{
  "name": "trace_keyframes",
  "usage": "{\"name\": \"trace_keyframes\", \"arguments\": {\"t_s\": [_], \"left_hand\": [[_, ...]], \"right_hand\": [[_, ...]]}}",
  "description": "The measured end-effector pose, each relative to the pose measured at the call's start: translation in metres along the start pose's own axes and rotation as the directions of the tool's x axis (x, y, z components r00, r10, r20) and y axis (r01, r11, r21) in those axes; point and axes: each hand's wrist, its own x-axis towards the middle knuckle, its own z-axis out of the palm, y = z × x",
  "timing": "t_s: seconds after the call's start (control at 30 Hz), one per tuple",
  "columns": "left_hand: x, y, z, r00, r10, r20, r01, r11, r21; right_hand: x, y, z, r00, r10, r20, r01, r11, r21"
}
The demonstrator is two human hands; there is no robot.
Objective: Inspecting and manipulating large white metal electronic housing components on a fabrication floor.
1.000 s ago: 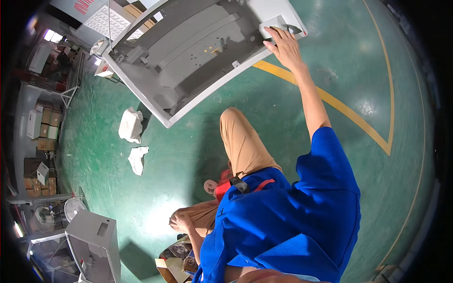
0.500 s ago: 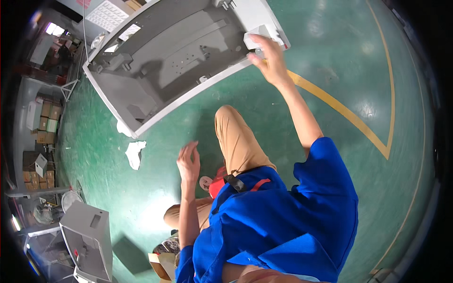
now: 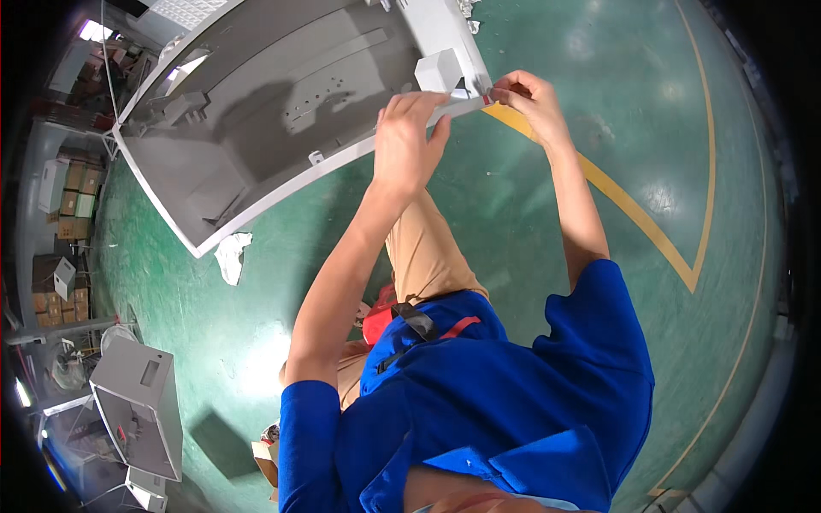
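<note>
A large grey-white metal housing (image 3: 282, 195) with an open hollow inside lies before me. My left hand (image 3: 407, 144) is at its near rim, fingers stretched forward over the edge and thumb apart. Inside the right end sits a white box-shaped part (image 3: 440, 72), just beyond my left fingertips. My right hand (image 3: 537, 104) is at the housing's near right corner, with thumb and fingers drawn together. A small red piece (image 3: 488, 99) shows on the corner beside those fingertips. What the right fingers hold, if anything, is too small to make out.
A crumpled white cloth or paper (image 3: 231, 256) lies on the green floor left of the housing. Another grey housing (image 3: 137, 410) stands at lower left, near an open cardboard box (image 3: 265, 466). Stacked cartons (image 3: 75, 201) line the far left. A yellow line (image 3: 633, 207) marks the floor at right.
My left hand has risen from near my lap to the housing's near rim. My right hand has moved right, off the white box-shaped part to the corner, its fingers closing. The view has shifted slightly.
</note>
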Motion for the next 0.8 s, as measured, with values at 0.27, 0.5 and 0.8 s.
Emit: {"name": "trace_keyframes", "arguments": {"t_s": [0.27,0.5,0.8], "left_hand": [[0.049,0.009,0.046,0.801,-0.487,0.348,0.565,0.807,-0.172],[0.057,0.018,0.046,0.73,-0.54,0.419,0.631,0.768,-0.11],[0.065,0.028,0.042,0.743,-0.524,0.416,0.617,0.777,-0.123]], "right_hand": [[0.008,-0.007,-0.01,0.989,0.052,0.138,-0.051,0.999,-0.016],[0.015,-0.025,-0.028,0.946,0.196,0.257,-0.202,0.979,-0.003],[0.011,-0.05,-0.035,0.913,0.285,0.293,-0.33,0.937,0.118]]}}
